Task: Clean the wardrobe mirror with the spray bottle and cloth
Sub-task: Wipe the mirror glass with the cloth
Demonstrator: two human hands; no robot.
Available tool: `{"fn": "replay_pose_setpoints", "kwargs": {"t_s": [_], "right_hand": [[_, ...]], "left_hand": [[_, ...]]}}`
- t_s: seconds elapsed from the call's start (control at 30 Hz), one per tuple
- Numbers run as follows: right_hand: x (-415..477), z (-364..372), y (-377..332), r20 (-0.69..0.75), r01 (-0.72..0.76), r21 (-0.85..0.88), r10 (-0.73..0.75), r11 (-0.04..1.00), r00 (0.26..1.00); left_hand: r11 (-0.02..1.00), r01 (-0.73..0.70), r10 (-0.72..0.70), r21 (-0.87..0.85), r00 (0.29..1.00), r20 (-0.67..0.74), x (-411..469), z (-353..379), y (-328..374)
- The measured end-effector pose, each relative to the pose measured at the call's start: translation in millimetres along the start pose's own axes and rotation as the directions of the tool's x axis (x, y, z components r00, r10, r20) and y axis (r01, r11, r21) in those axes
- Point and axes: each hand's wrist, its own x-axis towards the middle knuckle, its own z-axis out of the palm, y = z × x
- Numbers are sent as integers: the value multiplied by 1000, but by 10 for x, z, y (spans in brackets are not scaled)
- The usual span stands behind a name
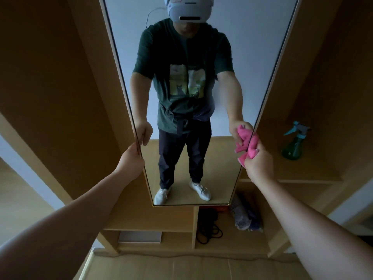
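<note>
**Mirror** (252,47): tall panel, fixed upright at the middle of the wardrobe (50,77), thin pale frame. The glass reflects the person who stands before it. A faint hazy patch shows near the middle of the pane; it may be spray or a smear, and I cannot tell which.

**Left hand** (132,159): at the left edge of the mirror, low down. Its fingers curl round the frame and grasp it, apparently to steady the panel.

**Right hand** (259,161): at the right edge of the mirror, about level with the left hand. It is clenched round the cloth.

**Cloth** (252,145): pink and bunched, held in the right hand and pressed to the glass at its right border.

**Spray bottle** (293,143): green body, teal trigger head. It stands upright on the wardrobe shelf (302,172) to the right, well apart from both hands.

**Lower compartments**: a black cable (210,229), a wrapped bundle (245,218) and a pale flat box (139,236).

**Progress, as judged**: the bottle is set aside, so spraying looks finished or paused, and the wiping stage is in hand. The cloth is working the lower right margin. How much of the pane is already wiped cannot be told. The middle, the upper part and the left side may remain.
</note>
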Motion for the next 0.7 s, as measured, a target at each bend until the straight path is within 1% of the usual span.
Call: {"fn": "replay_pose_setpoints", "kwargs": {"t_s": [0.1,0.27,0.7], "right_hand": [[-38,57,83,-7,-43,-24,43,999,999],[-113,116,164,-37,-37,-13,36,999,999],[-234,271,536,66,-151,52,147,987,987]], "left_hand": [[1000,18,-18,9,1000,11,-20,95,-118],[998,58,-60,29,997,46,-25,281,-317],[993,118,-120,27,987,111,61,526,-580]]}}
